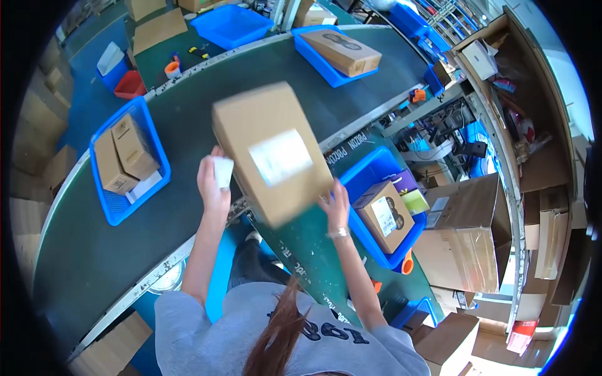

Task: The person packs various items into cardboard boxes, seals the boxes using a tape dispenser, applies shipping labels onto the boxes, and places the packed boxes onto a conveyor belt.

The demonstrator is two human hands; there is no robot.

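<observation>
A brown cardboard box (263, 125) with a white shipping label (280, 158) is held up between both my hands, tilted and slightly blurred, over the near edge of the conveyor. My left hand (213, 183) grips its left side and also has a small white slip (223, 172) in it. At the lower right corner of the box, my right hand (335, 203) is closed on the edge, its fingertips partly hidden. Just right of that hand stands a blue bin (370, 164) holding a labelled carton (384, 216) and a purple and green package (409, 191).
A curved dark conveyor belt (188, 125) carries a blue basket (113, 210) with two cartons on the left and a blue tray (335, 80) with a long carton at the back. Large cardboard boxes (461, 257) and a shelf crowd the right side.
</observation>
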